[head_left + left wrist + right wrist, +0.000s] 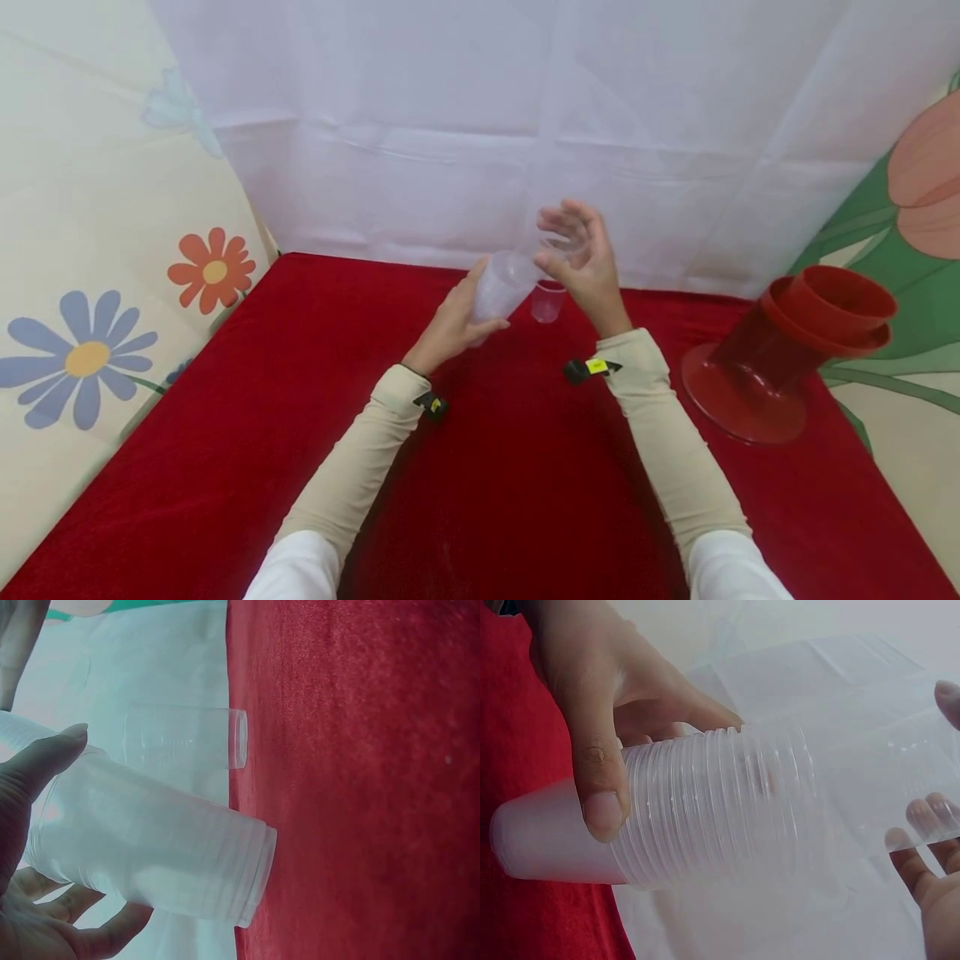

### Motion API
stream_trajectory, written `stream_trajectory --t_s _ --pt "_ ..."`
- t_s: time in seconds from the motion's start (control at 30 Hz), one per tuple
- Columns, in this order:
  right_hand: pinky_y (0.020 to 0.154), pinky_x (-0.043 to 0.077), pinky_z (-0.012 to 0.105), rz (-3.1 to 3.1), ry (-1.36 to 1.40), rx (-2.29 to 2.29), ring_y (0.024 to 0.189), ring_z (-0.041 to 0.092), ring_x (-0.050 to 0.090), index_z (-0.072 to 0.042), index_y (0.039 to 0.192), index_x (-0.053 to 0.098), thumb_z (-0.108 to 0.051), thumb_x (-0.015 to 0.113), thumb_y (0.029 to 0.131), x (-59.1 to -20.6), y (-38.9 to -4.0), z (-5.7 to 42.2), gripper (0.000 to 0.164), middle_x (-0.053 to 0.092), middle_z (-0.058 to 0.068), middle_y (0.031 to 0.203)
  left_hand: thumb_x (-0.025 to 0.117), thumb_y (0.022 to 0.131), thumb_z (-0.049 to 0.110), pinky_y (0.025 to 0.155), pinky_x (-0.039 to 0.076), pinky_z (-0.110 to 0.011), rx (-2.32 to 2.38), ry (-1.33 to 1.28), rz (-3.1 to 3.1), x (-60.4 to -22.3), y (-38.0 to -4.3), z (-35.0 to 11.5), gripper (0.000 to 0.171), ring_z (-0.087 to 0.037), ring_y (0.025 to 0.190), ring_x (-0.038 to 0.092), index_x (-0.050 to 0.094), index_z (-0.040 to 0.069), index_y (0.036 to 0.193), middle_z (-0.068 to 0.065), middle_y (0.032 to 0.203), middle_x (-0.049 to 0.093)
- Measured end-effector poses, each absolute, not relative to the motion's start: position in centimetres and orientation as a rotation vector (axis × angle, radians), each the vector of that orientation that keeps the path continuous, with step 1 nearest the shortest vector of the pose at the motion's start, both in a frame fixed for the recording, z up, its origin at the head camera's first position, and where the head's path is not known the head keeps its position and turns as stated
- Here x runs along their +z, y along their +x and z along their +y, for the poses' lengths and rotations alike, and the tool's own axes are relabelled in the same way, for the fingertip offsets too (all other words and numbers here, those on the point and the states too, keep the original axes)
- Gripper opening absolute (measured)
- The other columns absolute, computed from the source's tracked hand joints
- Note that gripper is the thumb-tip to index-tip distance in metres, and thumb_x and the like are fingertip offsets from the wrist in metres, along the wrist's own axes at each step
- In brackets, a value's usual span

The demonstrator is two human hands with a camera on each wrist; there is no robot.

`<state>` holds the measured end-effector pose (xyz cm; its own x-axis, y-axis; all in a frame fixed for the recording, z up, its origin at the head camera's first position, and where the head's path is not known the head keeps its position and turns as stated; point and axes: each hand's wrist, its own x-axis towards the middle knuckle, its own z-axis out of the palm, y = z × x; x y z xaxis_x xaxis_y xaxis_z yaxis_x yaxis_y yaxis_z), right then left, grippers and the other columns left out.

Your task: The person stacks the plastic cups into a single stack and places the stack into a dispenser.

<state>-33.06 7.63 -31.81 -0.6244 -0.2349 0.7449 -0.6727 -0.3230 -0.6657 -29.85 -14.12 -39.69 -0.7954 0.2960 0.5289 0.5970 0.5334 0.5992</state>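
My left hand (pixel 452 323) grips a nested stack of clear plastic cups (pixel 504 287), tilted with its mouth end up toward the right. In the right wrist view the left thumb lies across the stack (pixel 697 806) just below the layered rims. My right hand (pixel 596 271) holds a single clear plastic cup (pixel 564 243) by its sides, and its fingertips show through the wall. That cup (pixel 877 769) lines up with the stack's mouth in the right wrist view. Another clear cup (pixel 547 305) stands on the red cloth behind the hands, also seen beyond the stack in the left wrist view.
A red plastic piece with a round base and wide tubular top (pixel 787 358) leans at the right of the red-covered table (pixel 517 500). A white cloth backdrop (pixel 420 125) hangs behind, with flower-patterned panels (pixel 82 208) on both sides.
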Motion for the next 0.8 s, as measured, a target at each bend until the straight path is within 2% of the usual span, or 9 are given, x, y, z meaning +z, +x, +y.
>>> stream_trajectory --t_s 0.17,0.37,0.6,0.8 --pt "0.102 0.046 0.041 -1.627 1.172 2.012 0.121 0.029 0.057 0.000 0.140 0.042 -0.027 0.085 0.079 -31.93 -33.00 7.37 0.080 0.059 0.015 0.132 0.083 0.084 0.018 0.095 0.045 -0.048 -1.140 -0.740 -2.397 -39.82 -29.91 -14.11 0.099 -0.031 0.115 0.052 0.019 0.011 0.159 -0.019 0.139 0.050" --pt "0.102 0.047 0.041 -1.639 1.162 2.002 0.120 0.027 0.058 0.000 0.140 0.042 -0.033 0.085 0.078 -32.02 -33.12 7.15 0.082 0.059 0.015 0.131 0.083 0.083 0.018 0.096 0.044 -0.049 -1.121 -0.738 -2.400 -39.57 -29.90 -13.99 0.098 -0.032 0.117 0.052 0.020 0.009 0.158 -0.020 0.139 0.049" --pt "0.103 0.042 0.055 -1.659 1.181 1.972 0.121 0.029 0.057 0.003 0.141 0.040 -0.033 0.084 0.079 -32.14 -33.33 6.96 0.084 0.058 0.019 0.133 0.083 0.083 0.017 0.099 0.043 -0.049 -1.107 -0.736 -2.396 -39.45 -30.02 -13.91 0.098 -0.033 0.118 0.052 0.021 0.007 0.157 -0.021 0.141 0.049" --pt "0.101 0.046 0.042 -1.678 1.162 1.992 0.120 0.028 0.058 0.004 0.141 0.040 -0.036 0.085 0.078 -32.45 -33.04 6.73 0.087 0.060 0.016 0.132 0.083 0.083 0.018 0.095 0.045 -0.049 -1.116 -0.732 -2.406 -39.69 -29.95 -13.71 0.099 -0.033 0.115 0.052 0.020 0.008 0.158 -0.021 0.139 0.050"
